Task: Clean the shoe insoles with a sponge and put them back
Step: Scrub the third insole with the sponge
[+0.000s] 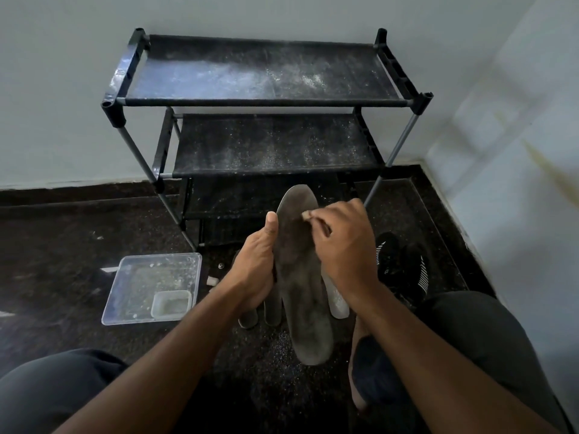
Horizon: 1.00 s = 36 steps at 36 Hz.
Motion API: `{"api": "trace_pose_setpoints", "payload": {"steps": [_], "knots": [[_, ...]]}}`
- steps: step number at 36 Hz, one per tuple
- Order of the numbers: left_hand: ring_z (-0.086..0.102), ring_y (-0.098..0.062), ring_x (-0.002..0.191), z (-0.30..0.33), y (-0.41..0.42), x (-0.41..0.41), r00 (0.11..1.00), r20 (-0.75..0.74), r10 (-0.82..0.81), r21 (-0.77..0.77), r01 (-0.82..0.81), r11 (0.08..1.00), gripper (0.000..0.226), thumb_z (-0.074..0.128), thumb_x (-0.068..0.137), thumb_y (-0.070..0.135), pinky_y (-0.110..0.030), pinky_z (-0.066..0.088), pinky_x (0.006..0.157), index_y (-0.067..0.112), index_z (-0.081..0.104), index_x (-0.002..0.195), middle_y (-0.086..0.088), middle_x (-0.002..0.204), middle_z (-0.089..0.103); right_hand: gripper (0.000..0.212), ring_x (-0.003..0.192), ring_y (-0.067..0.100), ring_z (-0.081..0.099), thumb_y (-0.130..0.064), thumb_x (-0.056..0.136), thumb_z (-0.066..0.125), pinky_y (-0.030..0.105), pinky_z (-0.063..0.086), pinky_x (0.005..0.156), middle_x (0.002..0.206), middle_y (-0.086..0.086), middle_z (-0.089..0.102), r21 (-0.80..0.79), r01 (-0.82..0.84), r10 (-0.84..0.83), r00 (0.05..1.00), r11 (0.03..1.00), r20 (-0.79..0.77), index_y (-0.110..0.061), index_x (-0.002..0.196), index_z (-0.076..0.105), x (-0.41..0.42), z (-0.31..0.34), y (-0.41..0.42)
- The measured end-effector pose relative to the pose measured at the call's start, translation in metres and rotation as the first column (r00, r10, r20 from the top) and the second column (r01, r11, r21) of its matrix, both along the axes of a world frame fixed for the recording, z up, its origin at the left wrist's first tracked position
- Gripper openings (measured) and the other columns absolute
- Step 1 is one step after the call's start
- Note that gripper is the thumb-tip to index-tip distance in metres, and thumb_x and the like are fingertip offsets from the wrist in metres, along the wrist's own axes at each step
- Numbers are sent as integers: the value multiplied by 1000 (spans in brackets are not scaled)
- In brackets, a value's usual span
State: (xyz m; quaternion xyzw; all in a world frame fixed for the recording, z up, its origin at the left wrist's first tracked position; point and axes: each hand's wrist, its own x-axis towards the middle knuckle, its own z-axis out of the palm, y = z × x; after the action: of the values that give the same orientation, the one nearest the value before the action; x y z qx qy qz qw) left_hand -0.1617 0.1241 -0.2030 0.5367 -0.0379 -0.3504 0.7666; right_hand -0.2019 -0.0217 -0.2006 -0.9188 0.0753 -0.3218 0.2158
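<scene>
Both hands on grey insole [302, 277]: left hand [255, 267] gripping (thumb up), right hand [344, 245] pinching sponge [305, 215].

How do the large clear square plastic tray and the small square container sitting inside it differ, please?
The large clear square plastic tray is much wider and sits directly on the dark floor; the small square container sits inside it, in the near right corner. The tray's walls are see-through, whereas the small container looks cloudy and whitish. Both are square with rounded corners, open-topped and shallow.
</scene>
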Motion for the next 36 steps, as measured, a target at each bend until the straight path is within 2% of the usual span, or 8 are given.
{"api": "trace_pose_setpoints", "payload": {"steps": [2, 7, 12, 18, 23, 28, 33, 36], "knots": [[70, -29, 118, 0, 0, 0, 1000, 3, -4, 2, 4, 1000, 64, 26, 108, 51, -38, 59, 96, 6, 65, 130, -18, 125, 72, 7, 89, 17, 53, -11, 90, 73, 31, 50, 80, 85, -3, 68, 35, 22, -22, 1000, 999, -3, -12, 96, 77, 0, 1, -1], [67, -29, 123, -1, -3, -1, 1000, -14, -23, -49, 22, 999, 63, 27, 110, 47, -37, 56, 103, -1, 62, 131, -22, 127, 70, 11, 89, 19, 55, -13, 95, 69, 26, 47, 82, 90, 1, 69, -82, -189, 192, 981, 978, 23, -7, 102, 76, -6, -3, 16], [67, -31, 124, -1, -1, -2, 999, -21, -46, -54, 45, 998, 60, 28, 109, 48, -47, 53, 106, 6, 61, 136, -19, 131, 69, 7, 87, 17, 55, -11, 87, 77, 16, 41, 78, 84, -3, 68, 144, 60, -61, 998, 988, -2, -12, 93, 77, 1, -2, 3], [67, -32, 122, -3, -2, 1, 1000, -17, -27, -54, 26, 998, 61, 33, 107, 48, -42, 54, 106, 0, 61, 132, -22, 128, 70, 8, 87, 17, 54, -12, 91, 73, 20, 44, 79, 85, 0, 68, 33, -135, 136, 991, 990, -21, -7, 96, 76, -7, -4, 23], [67, -32, 123, -1, -3, -2, 999, -8, -50, -48, 49, 998, 58, 27, 110, 45, -44, 56, 103, 4, 58, 139, -19, 131, 70, 6, 84, 16, 57, -17, 87, 78, 15, 41, 73, 80, -3, 70, 234, 84, -74, 996, 969, -51, -11, 88, 77, 0, -2, 8], [65, -28, 127, 0, -2, 0, 998, -24, -52, -75, 50, 996, 59, 26, 111, 43, -40, 53, 107, 1, 57, 139, -19, 134, 68, 7, 81, 17, 55, -13, 88, 77, 23, 45, 72, 78, -1, 68, 120, -65, 69, 997, 991, -29, -7, 85, 75, -6, -6, 23], [66, -31, 124, 0, -3, -2, 998, -32, -45, -60, 43, 997, 58, 28, 110, 45, -45, 55, 105, 6, 59, 139, -19, 131, 69, 6, 81, 17, 58, -16, 85, 80, 21, 43, 72, 79, -2, 72, 257, 108, -110, 994, 960, -9, -10, 84, 77, 2, -2, 6], [67, -31, 124, 0, -1, 0, 999, -19, -37, -43, 36, 998, 59, 28, 110, 46, -43, 55, 105, 4, 59, 138, -19, 131, 69, 6, 82, 17, 56, -14, 87, 78, 16, 39, 74, 79, -1, 70, 189, 39, -39, 999, 981, -5, -9, 86, 76, -1, -2, 12]]}}
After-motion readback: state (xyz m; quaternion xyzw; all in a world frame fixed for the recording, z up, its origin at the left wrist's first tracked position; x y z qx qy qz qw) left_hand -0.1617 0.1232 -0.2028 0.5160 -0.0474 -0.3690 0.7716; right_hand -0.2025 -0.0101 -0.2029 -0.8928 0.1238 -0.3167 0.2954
